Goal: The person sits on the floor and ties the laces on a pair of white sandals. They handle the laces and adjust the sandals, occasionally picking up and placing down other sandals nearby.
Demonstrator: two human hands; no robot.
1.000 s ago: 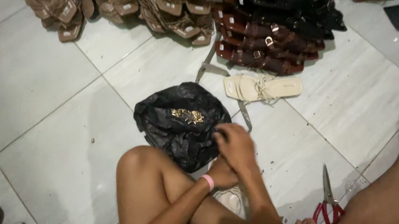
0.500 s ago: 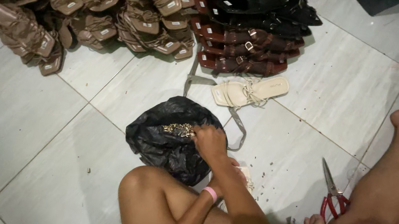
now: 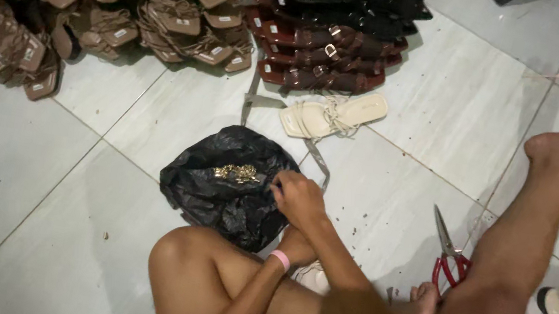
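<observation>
STEP: picking small bits from the crinkly black plastic bag (image 3: 226, 190), centre of frame | RIGHT: right hand (image 3: 299, 199) on the bag's edge, fingers curled, pinching by the little gold metal pieces (image 3: 236, 172) | LEFT: left hand (image 3: 298, 246) under it, grip hidden | NEXT: likely needs a careful pinch of one piece.

I note my right hand (image 3: 297, 199) curled, fingers bent downward; my left hand (image 3: 297, 246) sits directly beneath it, touching.
</observation>
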